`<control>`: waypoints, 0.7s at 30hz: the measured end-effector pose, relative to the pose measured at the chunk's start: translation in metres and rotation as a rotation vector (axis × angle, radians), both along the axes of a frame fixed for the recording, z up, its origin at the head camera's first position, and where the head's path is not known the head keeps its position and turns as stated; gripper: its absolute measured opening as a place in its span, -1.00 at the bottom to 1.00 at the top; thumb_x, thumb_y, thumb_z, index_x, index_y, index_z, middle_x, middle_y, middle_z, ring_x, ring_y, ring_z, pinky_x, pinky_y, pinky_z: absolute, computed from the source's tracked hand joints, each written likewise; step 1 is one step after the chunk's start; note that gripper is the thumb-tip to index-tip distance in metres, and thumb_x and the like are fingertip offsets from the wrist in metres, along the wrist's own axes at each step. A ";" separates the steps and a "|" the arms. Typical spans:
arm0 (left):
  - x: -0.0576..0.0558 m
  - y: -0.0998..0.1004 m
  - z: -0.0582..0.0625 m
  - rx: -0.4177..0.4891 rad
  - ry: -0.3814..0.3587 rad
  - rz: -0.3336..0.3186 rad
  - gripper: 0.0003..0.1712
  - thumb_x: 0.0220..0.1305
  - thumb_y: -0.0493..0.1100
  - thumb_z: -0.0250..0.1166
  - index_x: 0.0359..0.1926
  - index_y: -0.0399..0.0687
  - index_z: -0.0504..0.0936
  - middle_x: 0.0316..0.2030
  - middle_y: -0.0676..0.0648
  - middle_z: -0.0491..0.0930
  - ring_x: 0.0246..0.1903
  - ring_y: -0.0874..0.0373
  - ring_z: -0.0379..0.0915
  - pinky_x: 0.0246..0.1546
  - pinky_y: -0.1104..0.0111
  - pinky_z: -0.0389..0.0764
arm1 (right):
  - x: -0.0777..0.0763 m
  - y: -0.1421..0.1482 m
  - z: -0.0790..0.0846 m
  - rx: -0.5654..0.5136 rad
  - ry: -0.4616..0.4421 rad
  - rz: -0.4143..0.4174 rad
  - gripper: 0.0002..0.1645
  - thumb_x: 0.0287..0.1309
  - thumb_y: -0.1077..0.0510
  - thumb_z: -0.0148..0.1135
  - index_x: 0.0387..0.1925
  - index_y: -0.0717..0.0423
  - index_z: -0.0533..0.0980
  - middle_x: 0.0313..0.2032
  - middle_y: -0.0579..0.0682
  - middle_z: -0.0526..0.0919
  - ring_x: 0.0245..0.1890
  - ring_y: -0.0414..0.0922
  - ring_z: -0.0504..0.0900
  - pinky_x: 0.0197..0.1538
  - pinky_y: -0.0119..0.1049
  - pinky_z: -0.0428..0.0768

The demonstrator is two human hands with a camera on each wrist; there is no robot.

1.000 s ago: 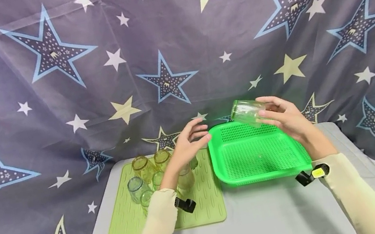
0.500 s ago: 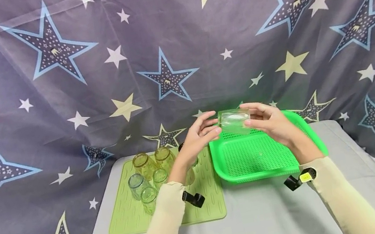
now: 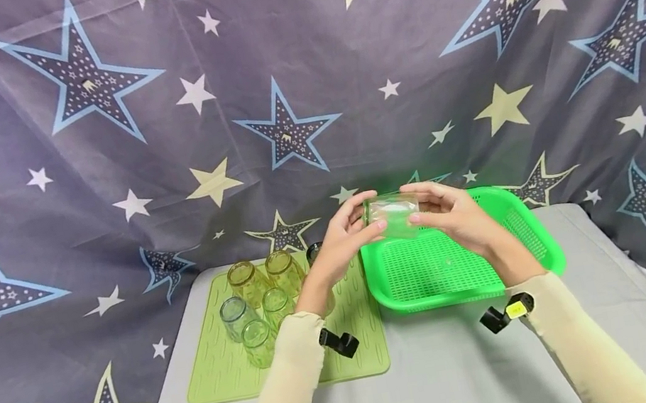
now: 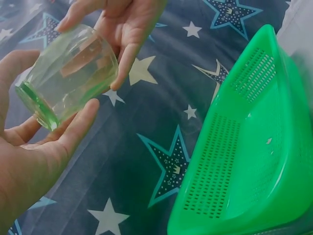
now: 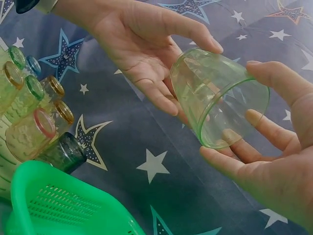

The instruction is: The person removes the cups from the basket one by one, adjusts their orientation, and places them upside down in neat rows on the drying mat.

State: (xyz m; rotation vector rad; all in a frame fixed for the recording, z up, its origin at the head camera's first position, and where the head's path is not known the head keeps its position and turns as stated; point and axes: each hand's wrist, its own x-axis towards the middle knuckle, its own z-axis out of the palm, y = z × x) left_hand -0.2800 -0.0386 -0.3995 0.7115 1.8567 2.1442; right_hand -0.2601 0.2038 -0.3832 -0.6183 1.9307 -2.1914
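Observation:
A light green clear drinking glass (image 3: 393,216) lies sideways in the air above the green basket's near-left part, held between both hands. My left hand (image 3: 348,239) grips its base end, thumb in front and fingers behind. At the rim end, my right hand (image 3: 458,215) pinches the glass with its thumb and fingers. In the right wrist view the glass's open mouth (image 5: 234,115) faces the right hand (image 5: 279,171). The left wrist view shows the thick green base (image 4: 39,105) by the left palm. The glass looks see-through with nothing inside.
Several glasses stand on a light green ribbed mat (image 3: 351,362) at left, among them amber (image 3: 247,283), blue (image 3: 238,319) and green (image 3: 259,344) ones. A dark glass (image 5: 63,154) and a pink-rimmed one stand beside the green perforated basket (image 3: 553,254). A starred curtain (image 3: 297,55) hangs behind.
The right hand has carried the glass leftward and levelled it. The left hand, apart from it a second ago, has moved right and now grips its base.

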 end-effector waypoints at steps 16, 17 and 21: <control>-0.001 -0.006 -0.006 -0.029 -0.003 0.042 -0.43 0.36 -0.32 0.27 0.37 -0.11 0.43 0.04 -0.08 0.55 -0.09 0.21 0.62 -0.14 0.36 0.72 | 0.000 -0.008 -0.005 0.026 -0.028 0.012 -0.30 0.30 0.39 0.26 0.43 0.28 0.29 0.14 -0.08 0.62 0.00 -0.16 0.63 -0.01 -0.34 0.70; -0.001 -0.006 -0.006 -0.028 -0.002 0.043 -0.42 0.36 -0.32 0.27 0.37 -0.12 0.42 0.04 -0.08 0.55 -0.10 0.21 0.62 -0.14 0.36 0.72 | 0.000 -0.008 -0.005 0.028 -0.030 0.012 -0.31 0.30 0.39 0.26 0.43 0.25 0.31 0.14 -0.08 0.62 0.01 -0.16 0.63 0.00 -0.34 0.70; -0.002 -0.009 -0.006 -0.027 -0.004 0.047 -0.41 0.36 -0.33 0.28 0.38 -0.16 0.41 0.03 -0.07 0.56 -0.10 0.21 0.62 -0.16 0.35 0.72 | -0.002 -0.010 -0.006 0.037 -0.037 0.016 -0.36 0.30 0.38 0.26 0.38 0.06 0.40 0.15 -0.07 0.61 0.04 -0.15 0.63 0.03 -0.32 0.69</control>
